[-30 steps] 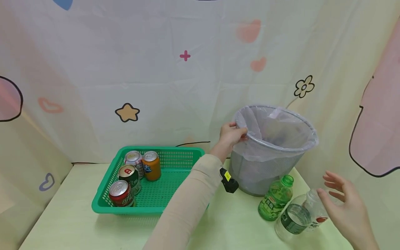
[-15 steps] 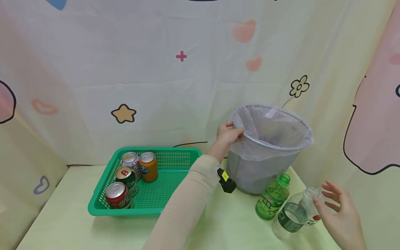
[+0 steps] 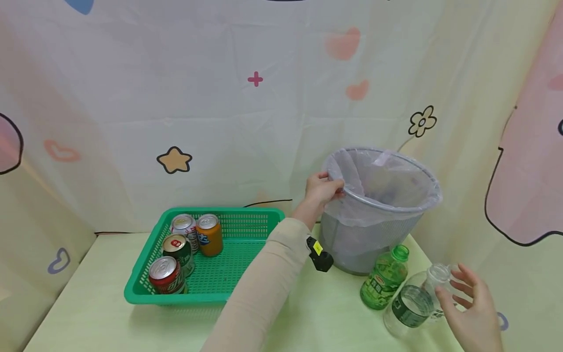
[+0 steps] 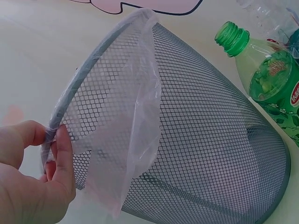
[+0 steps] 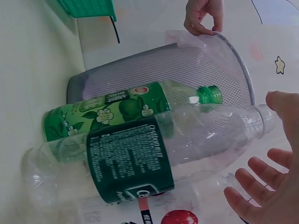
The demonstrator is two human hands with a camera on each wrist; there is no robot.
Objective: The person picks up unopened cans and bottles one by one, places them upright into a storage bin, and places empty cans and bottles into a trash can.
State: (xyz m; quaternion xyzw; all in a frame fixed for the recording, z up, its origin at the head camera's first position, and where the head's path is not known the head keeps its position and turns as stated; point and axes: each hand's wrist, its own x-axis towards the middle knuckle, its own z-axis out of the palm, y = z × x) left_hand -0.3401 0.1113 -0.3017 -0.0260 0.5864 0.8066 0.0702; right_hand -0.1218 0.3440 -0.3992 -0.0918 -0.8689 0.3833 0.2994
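Note:
My left hand (image 3: 323,189) pinches the rim of a grey mesh bin (image 3: 352,244) lined with a translucent plastic bag (image 3: 365,215); thumb and fingers lie on either side of the rim in the left wrist view. At the right, my right hand (image 3: 472,308) holds nothing, its fingers spread around the neck of a clear bottle with a dark green label (image 5: 131,158). In the right wrist view the thumb lies close to that neck; whether it touches, I cannot tell. A green bottle (image 3: 384,278) stands beside it, and another clear bottle (image 5: 180,210) is partly hidden behind.
A green plastic basket (image 3: 246,220) sits to the left. Inside it stand an orange can (image 3: 210,237), a dark green can (image 3: 178,252), a red can (image 3: 166,276) and a whitish can (image 3: 184,225). A patterned curtain (image 3: 220,98) hangs behind the table (image 3: 88,293).
My right hand has moved left to the neck of the clear bottle. The left hand stays on the bin's rim. The head view has shifted slightly.

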